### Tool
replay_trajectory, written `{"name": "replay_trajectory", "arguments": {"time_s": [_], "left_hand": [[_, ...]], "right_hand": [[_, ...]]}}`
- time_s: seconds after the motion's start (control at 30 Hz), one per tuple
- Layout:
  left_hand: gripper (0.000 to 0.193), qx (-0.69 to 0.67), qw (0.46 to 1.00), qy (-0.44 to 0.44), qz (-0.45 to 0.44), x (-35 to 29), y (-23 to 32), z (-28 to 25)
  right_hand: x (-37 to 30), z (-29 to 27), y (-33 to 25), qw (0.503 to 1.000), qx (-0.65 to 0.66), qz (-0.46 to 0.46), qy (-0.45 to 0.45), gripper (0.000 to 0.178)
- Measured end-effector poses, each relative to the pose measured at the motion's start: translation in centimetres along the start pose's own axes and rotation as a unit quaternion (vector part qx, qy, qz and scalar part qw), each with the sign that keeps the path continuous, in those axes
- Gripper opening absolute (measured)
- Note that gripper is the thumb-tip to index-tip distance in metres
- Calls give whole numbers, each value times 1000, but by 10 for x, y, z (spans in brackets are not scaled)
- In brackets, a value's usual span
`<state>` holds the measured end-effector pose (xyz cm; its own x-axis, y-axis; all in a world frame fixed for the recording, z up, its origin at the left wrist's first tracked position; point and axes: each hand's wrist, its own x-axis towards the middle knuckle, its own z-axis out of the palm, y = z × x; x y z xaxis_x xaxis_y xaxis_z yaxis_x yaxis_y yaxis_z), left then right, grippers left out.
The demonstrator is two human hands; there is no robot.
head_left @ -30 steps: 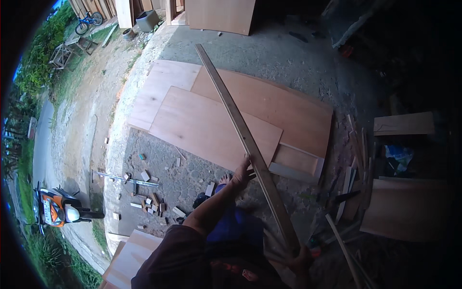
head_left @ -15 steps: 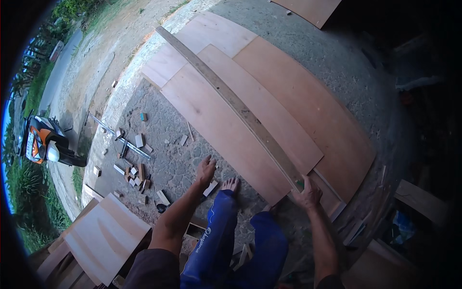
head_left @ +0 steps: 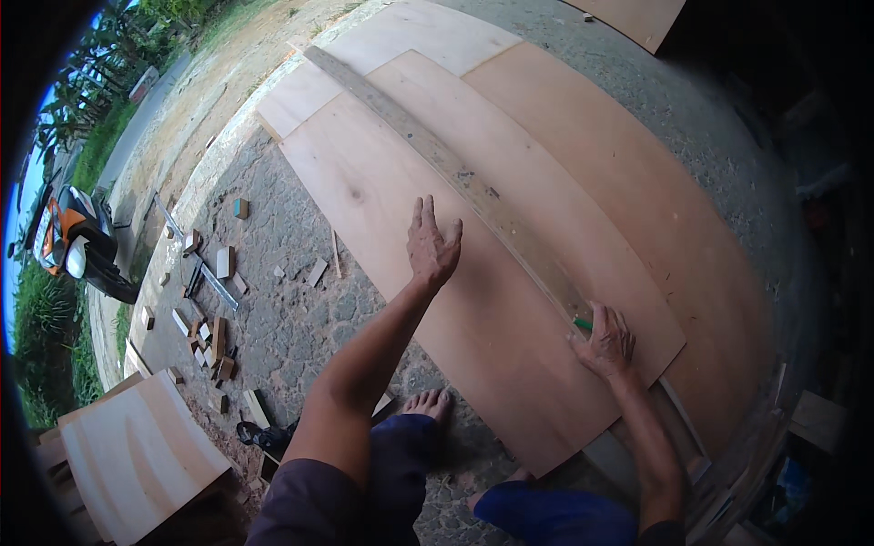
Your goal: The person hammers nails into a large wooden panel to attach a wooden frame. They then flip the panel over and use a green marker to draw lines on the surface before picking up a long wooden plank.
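A long, narrow wooden batten (head_left: 428,141) lies lengthwise over thin plywood sheets. My right hand (head_left: 605,344) is at its near end, fingers curled. A short green pencil-like stick (head_left: 583,324) pokes out between thumb and fingers; its other end is hidden. My left hand (head_left: 433,244) is open, fingers stretched out, over the front plywood sheet (head_left: 364,191) and left of the batten. It holds nothing; I cannot tell whether it touches the sheet. Another plywood sheet (head_left: 619,155) lies beneath, toward the right.
Wood offcuts (head_left: 217,338) and a long metal bar (head_left: 218,288) lie on the rough stone ground at left. A smaller plywood panel (head_left: 137,455) rests at lower left. An orange and white motorbike (head_left: 73,232) stands beyond. My bare foot (head_left: 428,403) is beside the sheets.
My left hand has moved forward and right, from above the ground to over the plywood. My view has leaned nearer the sheets. My right hand stays at the batten's near end.
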<state>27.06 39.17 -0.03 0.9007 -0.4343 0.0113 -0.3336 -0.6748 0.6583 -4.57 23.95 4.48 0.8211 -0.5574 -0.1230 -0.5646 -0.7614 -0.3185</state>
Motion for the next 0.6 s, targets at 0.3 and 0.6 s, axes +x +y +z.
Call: {"name": "replay_trajectory", "arguments": {"time_s": [0.3,0.6], "left_hand": [[88,60,998,14,-35,56,-47,44],[86,215,974,-4,67,27,-26,64]], "right_hand": [[-22,-43,100,997,-13,30,-65,66],[-228,7,144,980,47,194,8,69]]}}
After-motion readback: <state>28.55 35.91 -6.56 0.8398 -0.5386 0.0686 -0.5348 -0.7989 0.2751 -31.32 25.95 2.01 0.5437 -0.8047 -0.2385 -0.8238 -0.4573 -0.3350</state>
